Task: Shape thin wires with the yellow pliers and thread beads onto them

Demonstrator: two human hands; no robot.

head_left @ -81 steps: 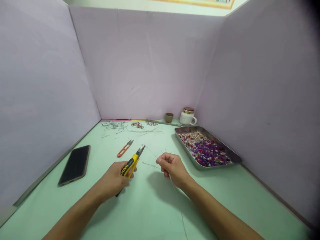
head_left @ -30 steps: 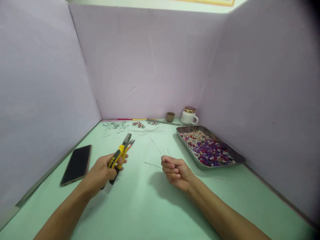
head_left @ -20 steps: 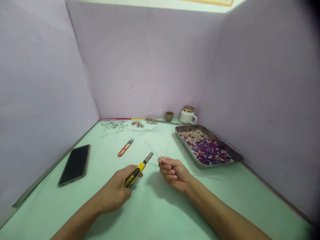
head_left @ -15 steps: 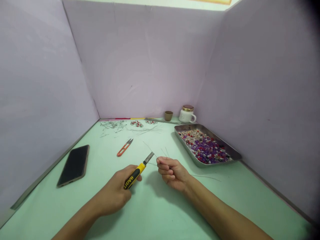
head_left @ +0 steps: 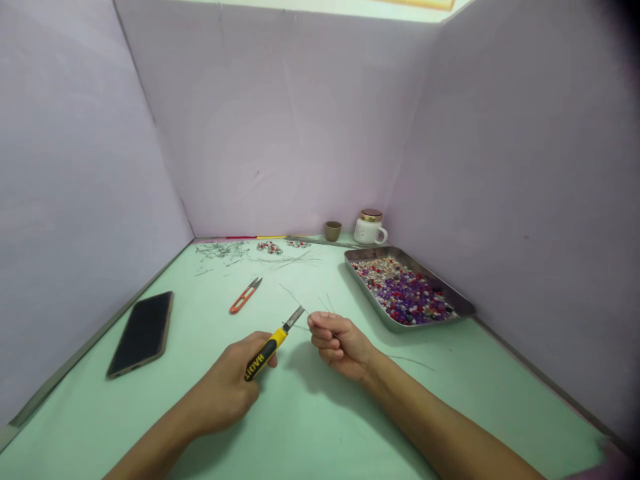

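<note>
My left hand [head_left: 235, 377] is wrapped round a yellow and black tool [head_left: 267, 352] lettered along its handle. The tool's metal tip points up and right, close to the fingertips of my right hand [head_left: 340, 343]. Those fingers are pinched on thin wires [head_left: 290, 293], whose ends stick out up and left past the metal tip. Whether the tip touches a wire is too small to tell. Another wire [head_left: 413, 361] extends to the right from behind my right wrist.
Orange snips [head_left: 245, 297] lie beyond my left hand, and a phone [head_left: 141, 333] lies at left. A metal tray [head_left: 373, 303] of beads stands at right. Farther back are wire pieces [head_left: 220, 250], beaded pieces [head_left: 270, 248], a small cup [head_left: 333, 231] and a lidded mug [head_left: 367, 231].
The whole view has shifted slightly, so most things appear a little farther left. Both hands keep their holds, with the tool's tip still near my right fingertips.
</note>
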